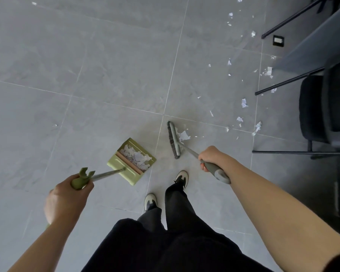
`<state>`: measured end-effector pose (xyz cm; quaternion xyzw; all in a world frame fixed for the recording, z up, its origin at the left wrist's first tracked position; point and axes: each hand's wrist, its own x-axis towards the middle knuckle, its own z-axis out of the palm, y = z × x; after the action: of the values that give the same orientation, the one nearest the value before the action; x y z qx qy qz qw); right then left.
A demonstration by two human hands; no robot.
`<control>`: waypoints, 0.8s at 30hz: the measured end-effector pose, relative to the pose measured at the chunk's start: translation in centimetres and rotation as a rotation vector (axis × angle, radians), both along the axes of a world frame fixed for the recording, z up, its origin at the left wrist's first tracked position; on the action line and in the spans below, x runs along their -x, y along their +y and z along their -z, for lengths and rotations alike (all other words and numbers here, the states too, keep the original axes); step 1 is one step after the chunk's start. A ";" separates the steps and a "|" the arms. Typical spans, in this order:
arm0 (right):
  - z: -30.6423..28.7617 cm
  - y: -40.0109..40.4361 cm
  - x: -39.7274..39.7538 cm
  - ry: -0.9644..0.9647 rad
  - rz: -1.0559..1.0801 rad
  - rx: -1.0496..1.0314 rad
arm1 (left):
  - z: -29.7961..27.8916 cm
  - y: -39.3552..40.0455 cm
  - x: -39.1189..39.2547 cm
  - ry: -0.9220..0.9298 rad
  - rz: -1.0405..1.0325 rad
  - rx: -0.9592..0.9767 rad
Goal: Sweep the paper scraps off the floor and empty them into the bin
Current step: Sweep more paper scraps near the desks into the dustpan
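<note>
While the person stands on the grey tiled floor (106, 65), the left hand (67, 195) grips the green handle of a long-handled dustpan (132, 160), its fingers curled round the top of the handle. The green pan sits on the floor just ahead and to the left of the person's shoes, and a heap of white paper scraps lies inside it. The right hand (210, 157) grips the grey handle of the broom (174, 140), fingers wrapped round it. The broom head rests on the floor just to the right of the dustpan, apart from it, with its dark bristles facing left. A few torn pieces of paper (184, 135) lie touching the right side of the broom head. More paper scraps (243, 103) are scattered over the tiles farther right, reaching up to the thin black legs of a grey surface (312, 42) and a black chair (320, 108) at the right edge. One tiny scrap (55, 125) lies alone, well off to the left.
</note>
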<state>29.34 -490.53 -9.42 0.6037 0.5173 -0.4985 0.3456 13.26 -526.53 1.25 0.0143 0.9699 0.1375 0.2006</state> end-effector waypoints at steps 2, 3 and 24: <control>-0.2 1.9 -1.1 -0.016 0.055 -0.015 | 0.0 2.1 0.0 -0.005 0.022 -0.008; -0.3 2.6 -1.5 -0.013 0.083 -0.023 | 0.1 2.9 0.0 -0.007 0.033 -0.008; -2.9 13.1 -8.8 -0.049 0.151 -0.307 | 2.1 18.9 1.6 -0.016 0.353 0.021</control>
<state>38.11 -477.45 -6.52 0.6985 0.5320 -0.4233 0.2233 11.71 -507.66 -0.89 0.1813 0.9521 0.0899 0.2293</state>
